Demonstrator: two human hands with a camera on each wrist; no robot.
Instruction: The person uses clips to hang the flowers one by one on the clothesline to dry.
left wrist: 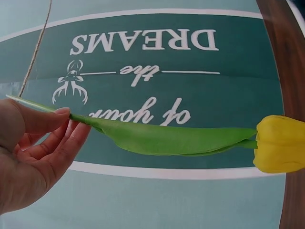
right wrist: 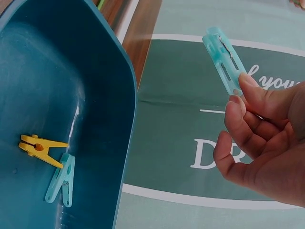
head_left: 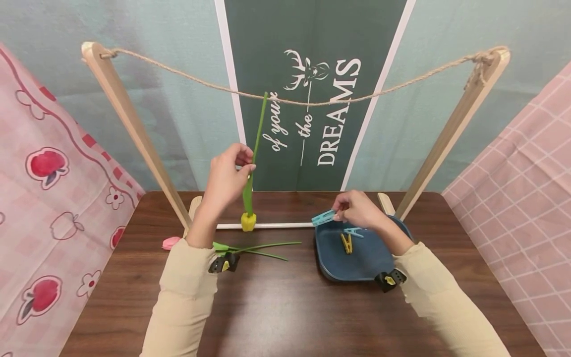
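Note:
My left hand point(head_left: 229, 173) pinches the green stem of a yellow tulip point(head_left: 248, 221), held with its bloom downward. The stem's upper end reaches the twine point(head_left: 308, 103), which sags between two wooden posts; whether they touch I cannot tell. In the left wrist view the yellow bloom point(left wrist: 280, 144) and its long leaf point(left wrist: 176, 139) show fully. Between thumb and fingertips my right hand point(head_left: 357, 209) pinches a light blue clothespin point(head_left: 323, 218) above the rim of a blue basin point(head_left: 330, 270). Inside the basin lie a yellow clothespin point(right wrist: 42, 149) and another light blue clothespin point(right wrist: 62, 181).
A pink tulip point(head_left: 171, 243) lies on the wooden table point(head_left: 285, 307) beside and partly behind my left forearm, with green stems point(head_left: 267, 250) reaching right. Wooden posts point(head_left: 134, 129) stand on both sides, and a white rod point(head_left: 285, 225) runs low between them.

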